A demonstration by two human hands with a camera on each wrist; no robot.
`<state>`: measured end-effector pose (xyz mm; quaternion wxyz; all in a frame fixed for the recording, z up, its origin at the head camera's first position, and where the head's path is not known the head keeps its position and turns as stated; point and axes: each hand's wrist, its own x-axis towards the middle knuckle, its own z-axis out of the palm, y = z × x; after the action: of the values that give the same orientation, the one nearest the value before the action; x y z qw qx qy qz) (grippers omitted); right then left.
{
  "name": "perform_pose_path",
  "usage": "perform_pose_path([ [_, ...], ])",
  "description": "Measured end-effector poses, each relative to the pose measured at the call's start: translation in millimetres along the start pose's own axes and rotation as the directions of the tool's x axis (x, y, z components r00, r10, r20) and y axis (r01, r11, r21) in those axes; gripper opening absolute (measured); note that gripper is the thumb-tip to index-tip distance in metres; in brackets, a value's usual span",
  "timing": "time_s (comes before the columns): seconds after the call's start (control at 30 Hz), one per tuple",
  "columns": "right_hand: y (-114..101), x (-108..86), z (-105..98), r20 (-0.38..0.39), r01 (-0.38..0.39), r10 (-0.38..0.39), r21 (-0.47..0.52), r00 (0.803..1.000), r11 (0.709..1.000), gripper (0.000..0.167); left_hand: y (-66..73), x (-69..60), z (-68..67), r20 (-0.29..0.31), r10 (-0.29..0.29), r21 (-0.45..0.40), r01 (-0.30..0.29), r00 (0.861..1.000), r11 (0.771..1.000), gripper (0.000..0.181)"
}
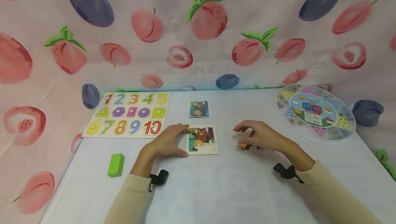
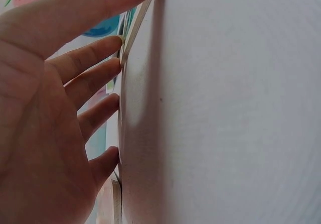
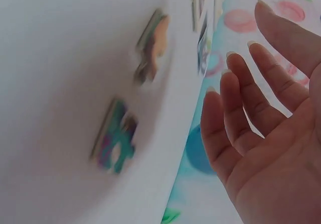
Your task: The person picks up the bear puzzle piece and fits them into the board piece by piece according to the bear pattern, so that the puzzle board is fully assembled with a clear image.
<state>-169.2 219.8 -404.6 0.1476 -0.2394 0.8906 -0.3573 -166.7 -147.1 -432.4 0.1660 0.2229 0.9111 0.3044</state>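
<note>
A square bear jigsaw puzzle point(image 1: 202, 136) lies in its pale wooden tray point(image 1: 202, 153), with a bare gap at the picture's lower right. My left hand point(image 1: 165, 143) rests at the tray's left side, index finger near its top corner and thumb at its lower corner. To the right, my right hand point(image 1: 263, 136) hovers with loosely bent fingers and nothing in them. Below it lie two loose puzzle pieces, an orange-brown piece point(image 3: 154, 43) and a teal and purple piece point(image 3: 115, 141); in the head view the hand partly hides them.
Behind the tray lies a small bear picture card point(image 1: 199, 109). A number and shape board point(image 1: 128, 115) is at the back left, a green block point(image 1: 116, 165) at the front left. A round, clear-lidded game box point(image 1: 315, 112) stands at the back right. Fruit-patterned cloth point(image 1: 210, 52) hangs behind.
</note>
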Motion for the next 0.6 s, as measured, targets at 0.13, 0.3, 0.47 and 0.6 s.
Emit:
perform_pose_path([
  [0.13,11,-7.3,-2,-0.020,-0.016,0.015,-0.064,1.000,0.998,0.044,-0.5,-0.8,-0.8,-0.001,0.011,0.007,-0.011,1.000,1.000,0.077],
  [0.3,26,-13.9,-1,-0.006,-0.005,0.004,-0.178,1.000,0.984,0.048,0.9,-0.5,-1.9,0.007,0.009,0.013,-0.009,1.000,1.000,0.077],
  [0.47,33,-15.2,2,-0.001,-0.001,0.001,-0.243,1.000,0.970,0.045,1.0,-1.4,-1.9,0.008,0.004,0.004,-0.004,1.000,1.000,0.077],
  [0.6,35,-14.1,3,-0.008,0.008,-0.010,-0.256,1.000,0.967,0.040,1.7,-3.1,-1.9,0.004,-0.005,-0.010,0.005,1.000,1.000,0.077],
])
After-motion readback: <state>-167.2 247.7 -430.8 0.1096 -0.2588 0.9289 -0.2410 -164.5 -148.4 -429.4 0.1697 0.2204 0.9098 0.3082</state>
